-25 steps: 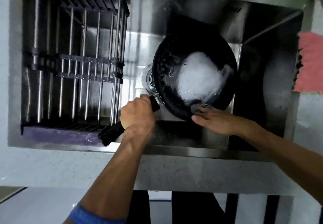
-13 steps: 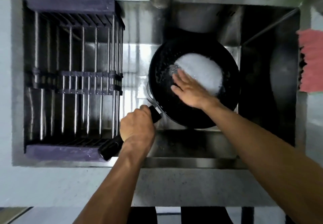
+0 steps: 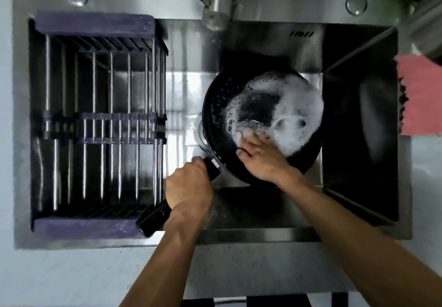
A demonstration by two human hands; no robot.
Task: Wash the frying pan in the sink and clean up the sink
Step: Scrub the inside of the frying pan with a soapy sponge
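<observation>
Round black frying pan (image 3: 216, 124) w/ white foam is sitting tilted in steel sink (image 3: 263, 43), frame centre. Left hand (image 3: 189, 193) is gripping its black handle (image 3: 155, 218); right hand (image 3: 259, 154), fingers fairly straight, is pressing inside.

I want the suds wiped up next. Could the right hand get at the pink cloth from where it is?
Probably yes: the right hand is in the frying pan, and the pink cloth lies past the sink's right rim with nothing between.
</observation>
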